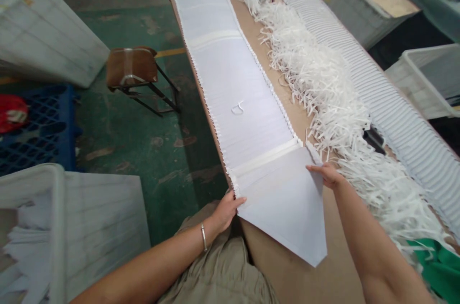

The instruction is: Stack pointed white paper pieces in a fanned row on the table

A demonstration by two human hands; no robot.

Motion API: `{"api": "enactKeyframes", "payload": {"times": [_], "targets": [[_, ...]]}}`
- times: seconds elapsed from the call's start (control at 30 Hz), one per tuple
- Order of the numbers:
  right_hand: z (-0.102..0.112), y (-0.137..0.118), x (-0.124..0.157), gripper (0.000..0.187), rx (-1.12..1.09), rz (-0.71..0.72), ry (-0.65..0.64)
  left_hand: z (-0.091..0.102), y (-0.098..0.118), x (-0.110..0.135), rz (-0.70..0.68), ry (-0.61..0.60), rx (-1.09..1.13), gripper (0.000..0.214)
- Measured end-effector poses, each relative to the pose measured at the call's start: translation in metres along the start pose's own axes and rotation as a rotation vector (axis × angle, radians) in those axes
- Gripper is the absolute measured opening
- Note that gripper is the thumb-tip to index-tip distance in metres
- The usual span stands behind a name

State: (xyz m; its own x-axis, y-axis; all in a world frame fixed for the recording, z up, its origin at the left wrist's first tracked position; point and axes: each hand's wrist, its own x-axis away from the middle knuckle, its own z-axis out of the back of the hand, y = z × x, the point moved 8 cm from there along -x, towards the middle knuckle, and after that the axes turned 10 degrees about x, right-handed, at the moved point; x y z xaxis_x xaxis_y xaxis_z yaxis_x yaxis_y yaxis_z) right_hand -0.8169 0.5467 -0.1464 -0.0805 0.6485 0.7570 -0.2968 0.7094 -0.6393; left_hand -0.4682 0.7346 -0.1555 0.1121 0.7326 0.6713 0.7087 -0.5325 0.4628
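Note:
A long row of overlapped white paper sheets (237,98) runs up the brown table (294,270) from its near edge. The nearest white sheet (287,208) lies at an angle on the row's near end, one corner pointing toward me. My left hand (227,208) grips this sheet's left edge at the table's rim, fingers curled on the paper. My right hand (325,174) pinches the sheet's right corner. A small loop of white strip (237,108) rests on the row farther up.
A heap of white paper strips (323,83) runs down the table's middle, with a second ribbed white row (402,117) along its right side. Green fabric (436,261) lies near right. A brown stool (132,68) and white bins (36,26) stand on the green floor left.

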Motion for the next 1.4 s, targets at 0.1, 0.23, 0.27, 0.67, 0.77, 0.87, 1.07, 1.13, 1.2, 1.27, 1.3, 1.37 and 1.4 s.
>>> {"api": "enactKeyframes", "payload": {"times": [0.1,0.23,0.27,0.67,0.77,0.87,1.07,1.13,1.2,1.27,1.3,1.37,1.4], "targets": [[0.001,0.008,-0.019,0.041,-0.007,-0.046,-0.005,0.018,0.036,-0.027,0.033,-0.032,-0.193,0.05],[0.011,-0.015,-0.035,0.031,0.083,-0.01,0.059,0.022,0.072,-0.068,0.019,-0.135,-0.775,0.041],[0.013,-0.024,-0.041,0.031,0.14,0.012,0.099,0.017,0.076,-0.077,-0.007,-0.196,-0.94,0.037],[0.017,-0.058,-0.09,0.025,0.524,0.069,0.368,0.001,0.077,-0.113,-0.047,-0.399,-1.387,0.02],[0.014,-0.059,-0.091,0.028,0.555,0.08,0.358,0.0,0.078,-0.112,-0.051,-0.389,-1.417,0.018],[0.012,-0.059,-0.092,0.031,0.574,0.093,0.341,-0.003,0.079,-0.11,-0.065,-0.373,-1.451,0.014],[0.011,-0.055,-0.096,0.03,0.595,0.102,0.329,-0.005,0.08,-0.107,-0.072,-0.354,-1.497,0.012],[0.011,-0.053,-0.097,0.028,0.607,0.101,0.339,-0.004,0.079,-0.107,-0.069,-0.351,-1.504,0.013],[0.013,-0.053,-0.097,0.026,0.628,0.102,0.366,-0.004,0.078,-0.108,-0.068,-0.351,-1.504,0.014],[0.014,-0.054,-0.096,0.022,0.652,0.109,0.4,-0.004,0.077,-0.108,-0.071,-0.353,-1.497,0.015],[0.015,-0.055,-0.095,0.021,0.662,0.113,0.414,-0.004,0.077,-0.108,-0.074,-0.354,-1.491,0.015],[0.015,-0.056,-0.094,0.018,0.673,0.12,0.432,-0.004,0.077,-0.108,-0.079,-0.356,-1.476,0.017],[0.016,-0.056,-0.093,0.018,0.673,0.121,0.438,-0.003,0.076,-0.109,-0.081,-0.357,-1.467,0.018]]}}
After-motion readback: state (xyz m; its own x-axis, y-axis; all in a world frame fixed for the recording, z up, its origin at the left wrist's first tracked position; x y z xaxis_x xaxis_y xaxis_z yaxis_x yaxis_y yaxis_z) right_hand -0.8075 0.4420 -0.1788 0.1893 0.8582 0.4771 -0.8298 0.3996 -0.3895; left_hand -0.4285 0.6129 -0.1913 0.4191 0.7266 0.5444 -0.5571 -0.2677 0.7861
